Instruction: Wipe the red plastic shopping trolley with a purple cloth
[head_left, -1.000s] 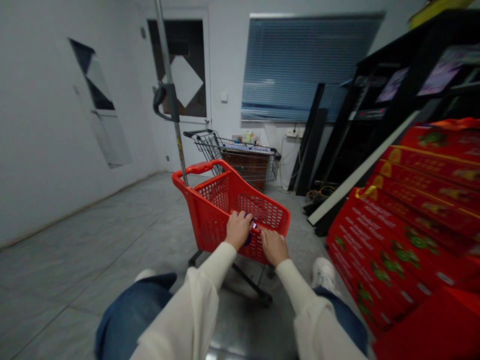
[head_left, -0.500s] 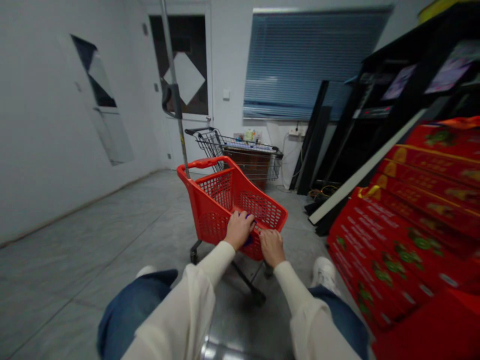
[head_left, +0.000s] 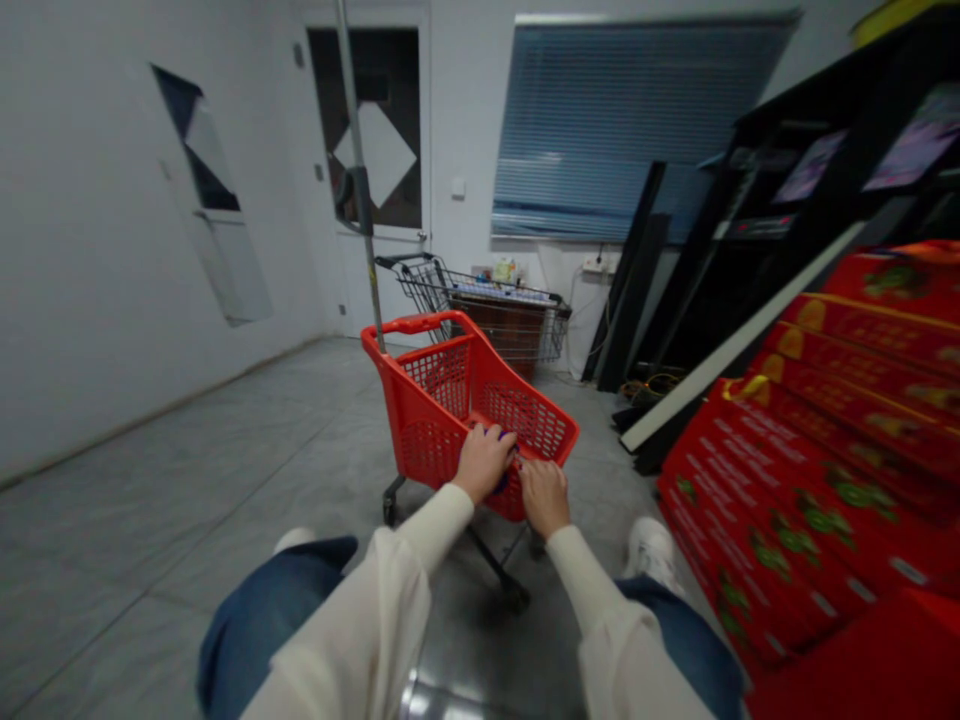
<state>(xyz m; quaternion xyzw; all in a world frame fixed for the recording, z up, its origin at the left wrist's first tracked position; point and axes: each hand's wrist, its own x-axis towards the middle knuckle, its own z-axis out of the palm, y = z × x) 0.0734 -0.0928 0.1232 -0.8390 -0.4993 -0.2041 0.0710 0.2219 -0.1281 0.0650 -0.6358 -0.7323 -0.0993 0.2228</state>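
A red plastic shopping cart [head_left: 431, 445] with slotted basket walls stands between my knees. My left hand [head_left: 484, 462], fingers curled, is closed around a small purple object [head_left: 501, 484] at the cart's near rim; most of it lies under the palm, so its kind does not show. Close on its right, my right hand [head_left: 546, 495] has its fingers bent together at the same rim. Whatever the right fingertips pinch there is too small and too covered to make out.
Behind the red cart is a black wire cart [head_left: 510, 300] before a brown cabinet [head_left: 495, 328]. Stacked red boxes [head_left: 795, 510] fill the right side, near a leaning white board [head_left: 742, 335]. A metal pole [head_left: 352, 120] rises at the cart's handle.
Since one second ago the red cart has turned a little, its wheels shifting beneath it. Both hands stay at the rim, and the camera view has shifted slightly.
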